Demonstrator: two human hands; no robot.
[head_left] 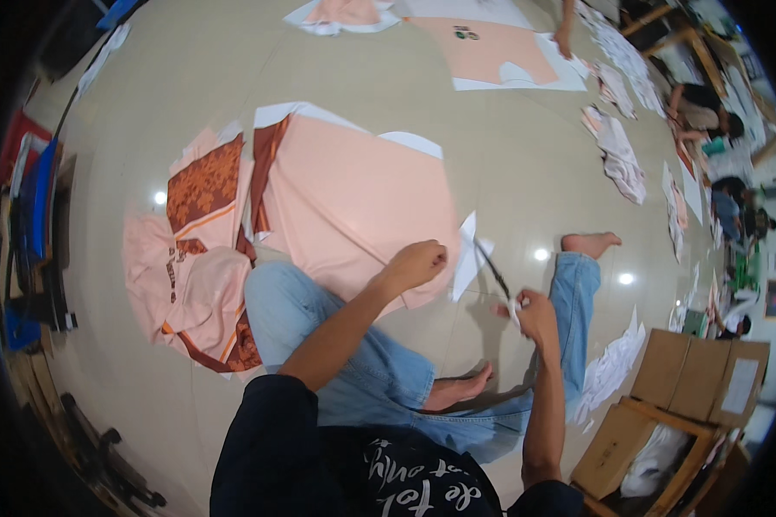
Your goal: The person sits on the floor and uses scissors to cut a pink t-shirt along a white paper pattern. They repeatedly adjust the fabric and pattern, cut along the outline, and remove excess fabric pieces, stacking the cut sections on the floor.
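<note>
My left hand (419,263) is closed over the right part of a large pale pink fabric piece (336,189) with white and brown edges; what its fingers hold, if anything, is hidden. My right hand (533,313) grips scissors (500,277) with a white handle and long dark blades, angled up toward a small white scrap (467,258) beside the pink piece. Left of the big piece lie crumpled pink garment pieces (190,267) with brown patterned panels and orange stripes.
I sit on the tiled floor (103,215). Another person's hand (565,39) touches pink-and-white pieces (500,56) at the top. Fabric piles (616,155) and people at work (698,112) are rightward. Cardboard boxes (685,375) stand lower right; boards and panels (30,233) line the left.
</note>
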